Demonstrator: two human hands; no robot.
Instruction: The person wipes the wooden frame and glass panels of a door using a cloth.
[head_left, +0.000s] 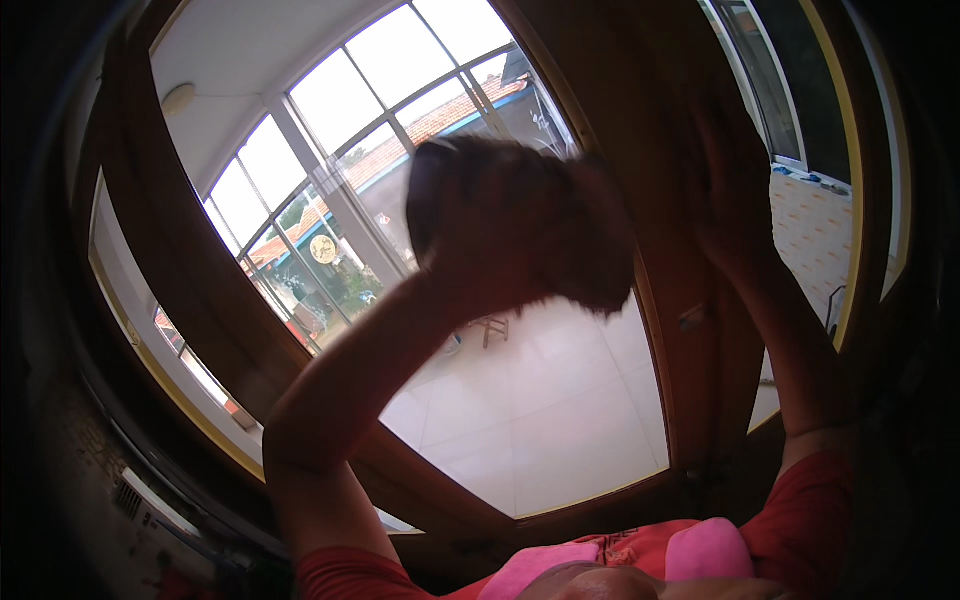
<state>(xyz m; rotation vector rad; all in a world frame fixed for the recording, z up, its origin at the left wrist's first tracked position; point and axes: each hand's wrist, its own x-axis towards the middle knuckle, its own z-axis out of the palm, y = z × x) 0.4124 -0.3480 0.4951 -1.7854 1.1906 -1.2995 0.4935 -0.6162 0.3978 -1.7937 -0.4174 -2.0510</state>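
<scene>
My left hand (487, 240) is raised in front of a glass pane (525, 420), its fingers closed around a dark, fuzzy-edged cloth (611, 277). The cloth bunches out on both sides of the hand, and its outline is blurred. It appears to lie against the glass, though contact is hard to make out. My right hand (735, 202) rests with extended fingers on the brown wooden upright (637, 135) beside the pane. Nothing shows in that hand; its fingers are in deep shadow.
Through the glass appear a pale tiled floor (540, 375), a small wooden stool (491, 328), and large gridded windows (360, 82). Another glazed section with a yellow edge (847, 300) stands at right. A white appliance with a vent (154, 502) is at lower left.
</scene>
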